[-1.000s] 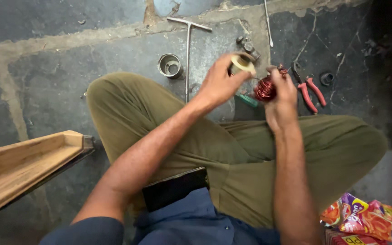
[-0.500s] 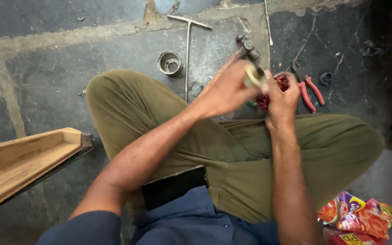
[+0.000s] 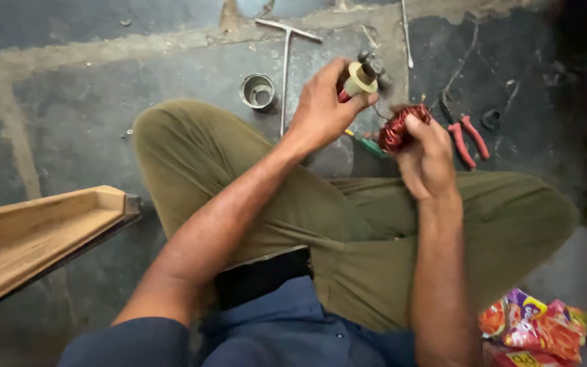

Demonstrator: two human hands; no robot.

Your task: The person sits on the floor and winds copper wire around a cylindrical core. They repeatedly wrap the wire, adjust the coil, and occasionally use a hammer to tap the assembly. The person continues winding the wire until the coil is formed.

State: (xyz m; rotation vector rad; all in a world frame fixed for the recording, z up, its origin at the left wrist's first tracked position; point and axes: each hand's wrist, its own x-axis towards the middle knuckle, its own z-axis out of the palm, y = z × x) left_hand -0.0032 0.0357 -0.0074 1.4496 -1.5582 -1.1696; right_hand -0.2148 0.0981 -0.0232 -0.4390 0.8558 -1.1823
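Note:
I sit cross-legged on a dark stone floor. My left hand grips a small cream roll of tape, held up above my knees. My right hand is closed on a coil of reddish copper wire, just right of the tape roll. The two hands are a short gap apart. A thin strand seems to run between roll and coil, too fine to tell for sure.
Red-handled pliers lie on the floor right of my hands, a green-handled tool beneath them. A T-shaped metal wrench and a small metal cup lie ahead. A wooden channel sits left; colourful wrappers lower right.
Half a second ago the hands were pressed together at the coil. Now my left hand has pulled the tape roll up and left, away from the coil.

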